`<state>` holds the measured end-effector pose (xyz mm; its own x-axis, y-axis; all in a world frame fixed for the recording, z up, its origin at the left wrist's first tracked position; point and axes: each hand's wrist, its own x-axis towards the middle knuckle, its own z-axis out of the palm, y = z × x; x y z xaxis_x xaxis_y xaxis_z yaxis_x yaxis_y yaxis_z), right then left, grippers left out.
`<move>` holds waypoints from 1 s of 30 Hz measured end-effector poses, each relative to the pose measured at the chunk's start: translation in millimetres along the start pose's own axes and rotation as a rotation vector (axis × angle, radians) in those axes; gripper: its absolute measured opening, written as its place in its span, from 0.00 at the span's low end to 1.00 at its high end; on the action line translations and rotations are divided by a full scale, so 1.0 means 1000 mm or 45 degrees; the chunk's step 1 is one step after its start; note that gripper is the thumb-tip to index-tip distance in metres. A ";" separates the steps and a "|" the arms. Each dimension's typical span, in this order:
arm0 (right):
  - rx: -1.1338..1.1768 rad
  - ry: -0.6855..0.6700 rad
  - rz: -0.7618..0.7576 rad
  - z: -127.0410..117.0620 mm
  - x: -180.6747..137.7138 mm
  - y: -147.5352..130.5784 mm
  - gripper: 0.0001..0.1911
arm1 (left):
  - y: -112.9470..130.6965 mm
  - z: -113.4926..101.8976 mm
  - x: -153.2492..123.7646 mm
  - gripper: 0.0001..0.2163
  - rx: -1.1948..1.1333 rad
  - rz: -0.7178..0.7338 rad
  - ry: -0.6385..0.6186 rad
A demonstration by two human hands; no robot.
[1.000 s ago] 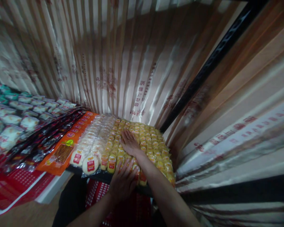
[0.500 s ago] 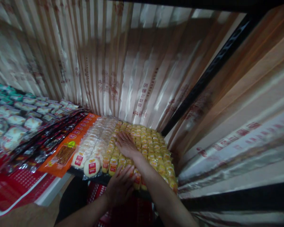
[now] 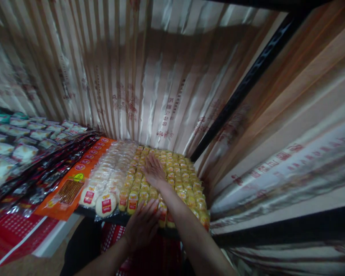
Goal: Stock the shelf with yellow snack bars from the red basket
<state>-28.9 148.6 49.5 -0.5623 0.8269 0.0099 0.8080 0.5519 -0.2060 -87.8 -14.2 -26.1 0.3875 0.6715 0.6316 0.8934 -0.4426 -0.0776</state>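
Rows of small yellow-wrapped snack packs (image 3: 186, 186) fill the right end of the shelf. My right hand (image 3: 155, 171) lies flat on top of them, fingers stretched toward the back. At the front edge my left hand (image 3: 143, 222) rests with its fingers spread against the nearest packs. Neither hand grips a pack. Just left of the yellow packs stand rows of round white crackers (image 3: 105, 205) in clear wrapping. Beside those lies an orange bag of brown sticks (image 3: 70, 189).
Dark shiny packets (image 3: 46, 172) and white snack bags (image 3: 24, 152) lie farther left. Pleated printed sheeting (image 3: 161, 76) hangs behind the shelf and on the right. A black post (image 3: 232, 107) stands at the right corner. Red perforated baskets (image 3: 15, 234) sit below.
My right hand has shifted slightly toward the back over the yellow packs. My left hand stays at the front edge. The camera view has turned a little to the right.
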 end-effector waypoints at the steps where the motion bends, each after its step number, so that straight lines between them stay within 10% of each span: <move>1: -0.017 0.000 0.078 0.000 -0.001 0.006 0.32 | 0.000 0.001 -0.001 0.19 -0.001 -0.006 -0.002; 30: -0.014 0.116 0.423 -0.014 -0.038 0.067 0.33 | 0.004 0.000 0.000 0.21 -0.021 0.001 0.068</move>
<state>48.5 155.7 48.8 -0.2501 0.9677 0.0315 0.9466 0.2512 -0.2020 -84.4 -16.0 -25.9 0.3751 0.6384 0.6722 0.8891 -0.4530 -0.0659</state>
